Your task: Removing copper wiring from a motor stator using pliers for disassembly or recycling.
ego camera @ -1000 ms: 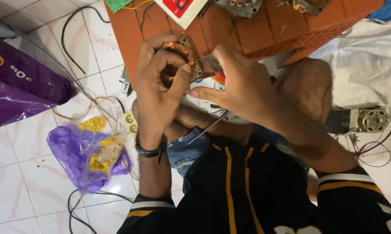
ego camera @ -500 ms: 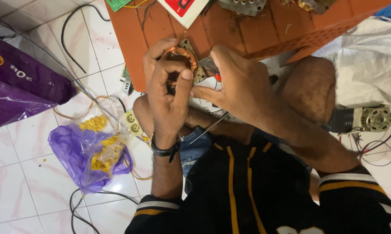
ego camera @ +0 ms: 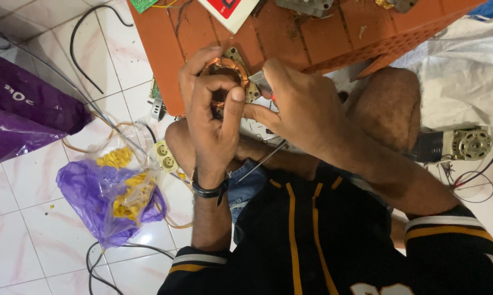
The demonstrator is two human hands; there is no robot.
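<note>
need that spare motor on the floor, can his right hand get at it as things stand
Probably not right away: the right hand is busy at the copper coil, though the small motor lies unobstructed beside his knee.

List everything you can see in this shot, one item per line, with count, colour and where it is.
motor coil: one, copper windings in a metal frame, held in front of the table edge
table: one, orange-brown slatted, top centre
motor: one, grey metal, right on the floor
purple bags: two, one far left, one lower left under a clear bag of yellow pieces
socket strip: one, pale, beside the knee
cables: several, black, on the white floor tiles
white cloth: one, upper right
circuit board: one, green, top edge
wristband: one, black, left wrist
left hand: gripping the coil
right hand: at the coil, holding a thin tool
</note>
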